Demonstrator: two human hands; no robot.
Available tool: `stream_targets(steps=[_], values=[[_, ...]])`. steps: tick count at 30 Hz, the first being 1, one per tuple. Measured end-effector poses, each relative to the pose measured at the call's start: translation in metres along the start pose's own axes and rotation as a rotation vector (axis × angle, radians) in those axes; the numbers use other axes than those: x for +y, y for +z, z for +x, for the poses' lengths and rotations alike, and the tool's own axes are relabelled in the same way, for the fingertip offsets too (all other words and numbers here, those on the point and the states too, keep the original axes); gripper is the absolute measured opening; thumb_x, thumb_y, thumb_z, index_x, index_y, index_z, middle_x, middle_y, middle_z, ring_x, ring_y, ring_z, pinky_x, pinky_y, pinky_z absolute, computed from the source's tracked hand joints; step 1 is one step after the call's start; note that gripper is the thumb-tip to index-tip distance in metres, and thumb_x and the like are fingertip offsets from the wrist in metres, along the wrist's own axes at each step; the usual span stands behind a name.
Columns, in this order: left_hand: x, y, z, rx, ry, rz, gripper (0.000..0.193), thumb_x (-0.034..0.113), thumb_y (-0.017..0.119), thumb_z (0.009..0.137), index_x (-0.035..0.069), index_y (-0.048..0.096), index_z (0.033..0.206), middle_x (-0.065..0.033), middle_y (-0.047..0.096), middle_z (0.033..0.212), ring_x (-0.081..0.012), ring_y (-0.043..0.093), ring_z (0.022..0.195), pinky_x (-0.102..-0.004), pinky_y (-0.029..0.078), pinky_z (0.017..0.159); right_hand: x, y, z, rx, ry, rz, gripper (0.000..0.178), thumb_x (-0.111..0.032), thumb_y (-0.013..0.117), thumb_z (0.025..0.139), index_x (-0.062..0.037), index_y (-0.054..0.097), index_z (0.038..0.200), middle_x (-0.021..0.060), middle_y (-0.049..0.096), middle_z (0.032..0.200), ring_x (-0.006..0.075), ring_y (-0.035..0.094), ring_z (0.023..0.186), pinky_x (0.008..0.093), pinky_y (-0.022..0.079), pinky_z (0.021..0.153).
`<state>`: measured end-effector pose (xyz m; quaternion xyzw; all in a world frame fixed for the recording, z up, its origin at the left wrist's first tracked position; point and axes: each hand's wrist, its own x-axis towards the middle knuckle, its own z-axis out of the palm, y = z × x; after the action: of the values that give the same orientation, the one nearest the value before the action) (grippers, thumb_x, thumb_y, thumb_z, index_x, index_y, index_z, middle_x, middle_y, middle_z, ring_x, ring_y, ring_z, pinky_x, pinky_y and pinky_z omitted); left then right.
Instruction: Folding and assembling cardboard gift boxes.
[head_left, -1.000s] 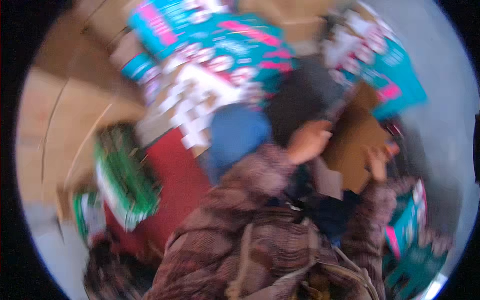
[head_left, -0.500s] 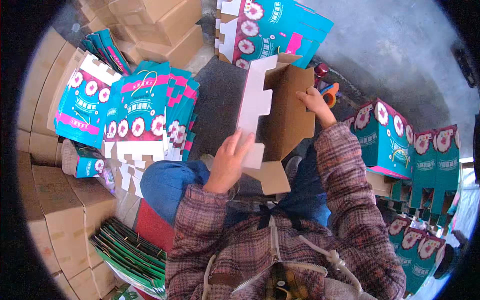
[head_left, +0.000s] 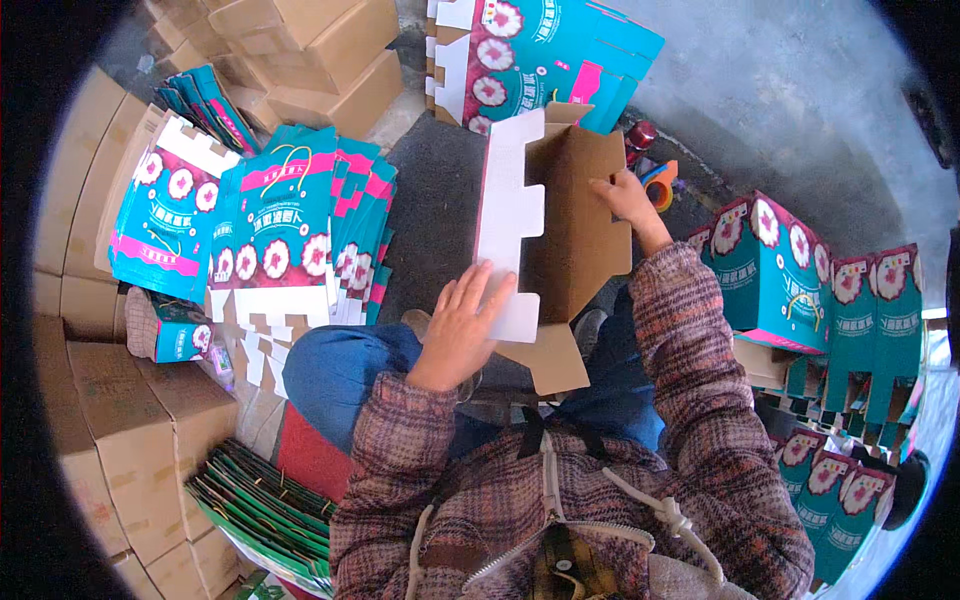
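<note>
One flap [head_left: 509,185] could crease if overpressed; our left hand [head_left: 460,325] rests there, fingers parted. Our right hand [head_left: 630,200] pinches the carton [head_left: 580,235].

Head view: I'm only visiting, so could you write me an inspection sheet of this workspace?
Surface: dark grey floor, seen left of the box.
Job's things: box open, brown inside showing; white flap along its left.
Clutter: orange object, perhaps a tape dispenser, and red object, right of the box.
Grip: left hand rests on the flap, fingers extended; right hand holds the box's right side.
Cables: nothing seen.
Surroundings: brown cartons and flat teal cartons left; teal boxes right.
</note>
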<state>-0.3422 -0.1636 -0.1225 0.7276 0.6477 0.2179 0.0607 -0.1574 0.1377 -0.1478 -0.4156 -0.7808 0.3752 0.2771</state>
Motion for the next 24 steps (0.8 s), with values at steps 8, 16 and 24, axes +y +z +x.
stream_targets(steps=[8,16,24], values=[[0.000,-0.001,-0.005,-0.010,-0.003,0.001,0.081,0.010,0.072,0.070,0.013,0.037,0.143,-0.0193,0.034,0.143,-0.0366,0.037,0.131,-0.0480,0.032,0.106,-0.071,-0.009,0.028,0.056,-0.676,-1.092,0.045,-0.015,0.063,0.076,-0.0091,0.054,0.120,0.0175,0.050,0.129,0.0338,0.052,0.115,0.0462,0.044,0.095],[0.002,-0.014,-0.003,-0.111,-0.085,-0.118,0.083,0.040,0.076,0.070,0.012,0.041,0.140,-0.0206,0.030,0.146,-0.0358,0.027,0.137,-0.0536,0.024,0.109,-0.050,-0.002,0.061,-0.115,-0.264,-0.901,0.062,-0.026,0.056,0.087,-0.0087,0.033,0.141,0.0236,0.050,0.129,0.0371,0.063,0.098,0.0461,0.052,0.080],[0.015,-0.016,-0.024,-0.237,-0.008,-0.197,0.080,0.061,0.069,0.071,0.009,0.053,0.130,-0.0223,0.031,0.146,-0.0376,0.024,0.138,-0.0576,0.016,0.110,-0.040,-0.014,0.039,-0.247,-0.138,-0.924,0.059,-0.027,0.055,0.090,-0.0102,0.032,0.141,0.0208,0.066,0.083,0.0398,0.064,0.081,0.0494,0.051,0.070]])
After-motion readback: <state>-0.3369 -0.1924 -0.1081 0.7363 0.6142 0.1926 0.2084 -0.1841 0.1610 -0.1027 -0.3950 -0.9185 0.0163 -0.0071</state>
